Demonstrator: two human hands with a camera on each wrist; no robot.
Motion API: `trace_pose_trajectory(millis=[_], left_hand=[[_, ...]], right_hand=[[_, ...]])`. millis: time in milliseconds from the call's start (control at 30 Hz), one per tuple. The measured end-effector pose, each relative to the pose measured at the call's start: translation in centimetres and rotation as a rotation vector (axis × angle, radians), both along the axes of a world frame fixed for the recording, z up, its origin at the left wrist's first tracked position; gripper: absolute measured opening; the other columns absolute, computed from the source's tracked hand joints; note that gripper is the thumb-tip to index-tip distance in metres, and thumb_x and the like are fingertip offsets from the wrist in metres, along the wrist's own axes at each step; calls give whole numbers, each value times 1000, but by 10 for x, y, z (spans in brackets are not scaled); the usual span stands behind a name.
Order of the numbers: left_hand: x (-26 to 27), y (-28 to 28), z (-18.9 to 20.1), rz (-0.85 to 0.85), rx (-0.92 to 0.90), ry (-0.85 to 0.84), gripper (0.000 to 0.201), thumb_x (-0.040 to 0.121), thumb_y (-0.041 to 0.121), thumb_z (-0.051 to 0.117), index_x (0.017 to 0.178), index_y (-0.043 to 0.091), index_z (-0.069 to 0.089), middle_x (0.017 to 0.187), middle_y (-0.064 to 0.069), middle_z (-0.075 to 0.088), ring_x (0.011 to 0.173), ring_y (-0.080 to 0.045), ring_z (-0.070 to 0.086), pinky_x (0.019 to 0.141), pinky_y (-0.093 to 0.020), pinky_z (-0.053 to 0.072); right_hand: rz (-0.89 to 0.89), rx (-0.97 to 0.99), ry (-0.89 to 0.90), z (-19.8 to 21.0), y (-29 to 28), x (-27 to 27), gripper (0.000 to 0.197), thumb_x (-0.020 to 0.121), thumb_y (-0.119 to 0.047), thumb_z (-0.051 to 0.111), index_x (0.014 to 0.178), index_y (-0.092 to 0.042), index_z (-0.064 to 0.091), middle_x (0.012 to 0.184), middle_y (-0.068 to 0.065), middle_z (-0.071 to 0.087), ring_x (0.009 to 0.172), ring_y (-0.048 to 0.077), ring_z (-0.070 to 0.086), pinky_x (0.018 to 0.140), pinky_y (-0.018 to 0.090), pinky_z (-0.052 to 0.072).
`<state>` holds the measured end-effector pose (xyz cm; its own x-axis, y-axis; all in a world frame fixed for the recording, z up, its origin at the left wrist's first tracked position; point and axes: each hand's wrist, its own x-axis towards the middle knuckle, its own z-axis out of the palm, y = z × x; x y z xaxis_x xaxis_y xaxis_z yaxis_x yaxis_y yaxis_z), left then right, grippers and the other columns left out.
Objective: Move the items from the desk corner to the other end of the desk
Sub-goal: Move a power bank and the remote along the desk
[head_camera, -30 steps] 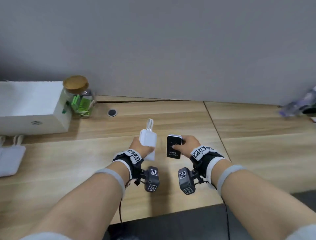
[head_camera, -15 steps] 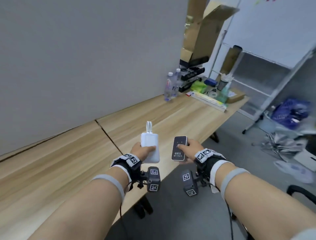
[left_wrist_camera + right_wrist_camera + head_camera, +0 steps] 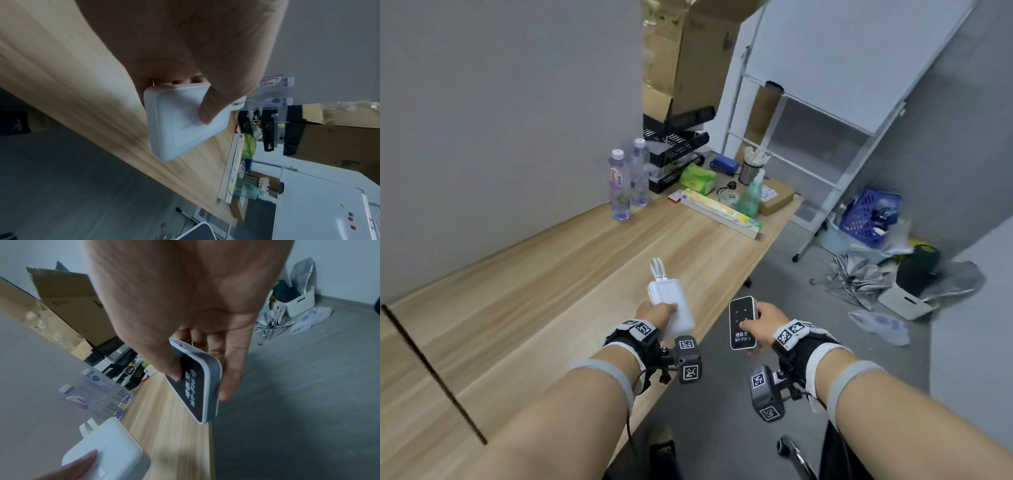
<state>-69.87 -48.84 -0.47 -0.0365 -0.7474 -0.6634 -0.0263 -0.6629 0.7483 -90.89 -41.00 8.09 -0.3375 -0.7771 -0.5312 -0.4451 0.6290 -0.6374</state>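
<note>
My left hand [image 3: 659, 313] grips a white power bank [image 3: 671, 301] with a short white cable loop on its far end, held above the wooden desk [image 3: 534, 291] near its front edge. The left wrist view shows the thumb pressed on the power bank [image 3: 180, 123]. My right hand [image 3: 760, 323] holds a flat black Wi-Fi device [image 3: 742, 323] with a pale rim, out past the desk edge over the grey floor. In the right wrist view the thumb lies on the dark face of the device [image 3: 197, 386], fingers under it, and the power bank [image 3: 107, 451] shows at lower left.
At the far end of the desk stand two water bottles [image 3: 625, 181], black stacked trays [image 3: 674, 147], a green tissue pack [image 3: 698, 178], a long box [image 3: 720, 212], a spray bottle [image 3: 750, 193] and cardboard boxes. A whiteboard frame, a blue basket [image 3: 869, 216] and an umbrella lie on the floor to the right.
The view has swung right from the left desk corner toward the far end. Both hands keep hold of their items and have moved along the desk; the right hand is now off its edge.
</note>
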Motion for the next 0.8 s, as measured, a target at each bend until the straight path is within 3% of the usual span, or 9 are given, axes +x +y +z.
trace_pose_trajectory(millis=[67, 167, 300, 367, 433, 533, 600, 700, 800], left_hand=[[-14, -29, -6, 6, 42, 20, 40, 71, 24, 72, 104, 4, 60, 108, -21, 70, 96, -39, 69, 84, -42, 55], [-25, -64, -8, 1, 74, 36, 49, 67, 28, 70, 109, 6, 62, 105, -19, 71, 95, -38, 70, 76, -42, 53], [-32, -105, -9, -10, 90, -17, 37, 75, 21, 70, 107, 6, 60, 103, -20, 71, 93, -38, 70, 83, -50, 57], [-35, -124, -12, -2, 96, -42, 34, 75, 20, 69, 105, 5, 61, 102, -21, 71, 92, -38, 71, 77, -46, 59], [-37, -140, -19, -1, 119, -54, 38, 75, 22, 71, 107, 3, 62, 104, -22, 71, 87, -37, 72, 65, -37, 54], [-42, -164, -31, 46, 148, -95, 33, 85, 20, 70, 112, 2, 61, 108, -22, 70, 73, -31, 66, 49, -26, 47], [-46, -182, -38, 106, 161, -140, 30, 88, 20, 69, 111, 3, 61, 108, -20, 70, 81, -33, 68, 54, -32, 53], [-55, -211, -46, 134, 149, -291, 30, 89, 27, 69, 108, 5, 64, 106, -13, 69, 90, -30, 67, 76, -36, 56], [-73, -242, -48, 140, 170, -396, 32, 90, 34, 66, 105, 6, 66, 99, -9, 66, 86, -26, 63, 76, -32, 53]], right_hand=[[17, 39, 25, -1, -39, -16, 20, 86, -4, 62, 106, -9, 59, 98, 13, 67, 69, 25, 67, 42, 37, 57], [43, 63, 47, -4, -88, -32, 22, 87, -4, 60, 108, -10, 58, 100, 12, 66, 68, 21, 65, 36, 28, 52], [136, 101, 76, -13, -135, -41, 23, 88, -6, 59, 109, -13, 60, 99, 10, 67, 66, 18, 64, 35, 22, 46], [200, 115, 107, -25, -165, -46, 25, 85, -9, 62, 110, -13, 62, 102, 10, 69, 76, 24, 68, 43, 27, 53], [240, 132, 144, -43, -197, -53, 26, 82, -15, 65, 108, -13, 62, 104, 12, 70, 88, 31, 70, 59, 41, 61], [349, 157, 202, -74, -249, -66, 21, 80, -20, 65, 98, -16, 56, 103, 13, 69, 93, 35, 69, 77, 53, 59], [440, 170, 219, -93, -286, -72, 23, 79, -22, 64, 99, -17, 55, 107, 14, 69, 95, 35, 68, 83, 52, 57], [580, 166, 241, -98, -337, -68, 29, 84, -19, 61, 112, -12, 57, 115, 12, 67, 102, 34, 65, 91, 43, 53], [742, 199, 295, -106, -391, -73, 24, 89, -19, 56, 111, -10, 55, 112, 14, 65, 102, 32, 62, 88, 34, 49]])
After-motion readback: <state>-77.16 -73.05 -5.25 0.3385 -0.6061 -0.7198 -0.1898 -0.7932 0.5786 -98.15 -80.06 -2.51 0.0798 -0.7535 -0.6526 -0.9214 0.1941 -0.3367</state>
